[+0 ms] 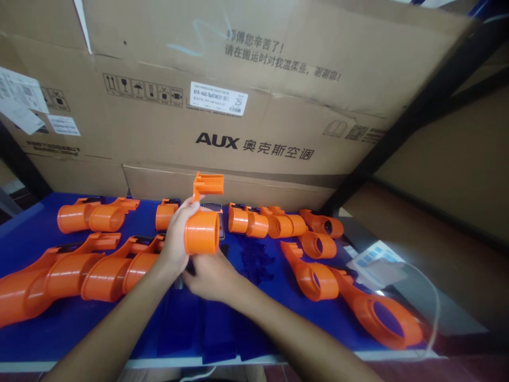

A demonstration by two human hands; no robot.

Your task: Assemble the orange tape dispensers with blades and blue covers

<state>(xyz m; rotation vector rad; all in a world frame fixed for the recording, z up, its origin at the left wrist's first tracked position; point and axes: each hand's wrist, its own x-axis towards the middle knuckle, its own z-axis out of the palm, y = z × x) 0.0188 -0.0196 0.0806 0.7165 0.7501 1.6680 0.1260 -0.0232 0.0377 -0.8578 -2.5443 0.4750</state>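
Head view: orange cup piece (202,232) clamped in the left hand (177,233) over the middle of the worktop (24,342).
The left hand wraps its side with the bracket (209,184) pointing up, seemingly to leave the underside open to the right hand (212,276) just below; whether that one grips anything, I cannot tell. Other orange pieces (105,278) line the rear edge and both ends, probably spread to give the hands room; small blue parts (256,260) lie just right, likely for easy reach.
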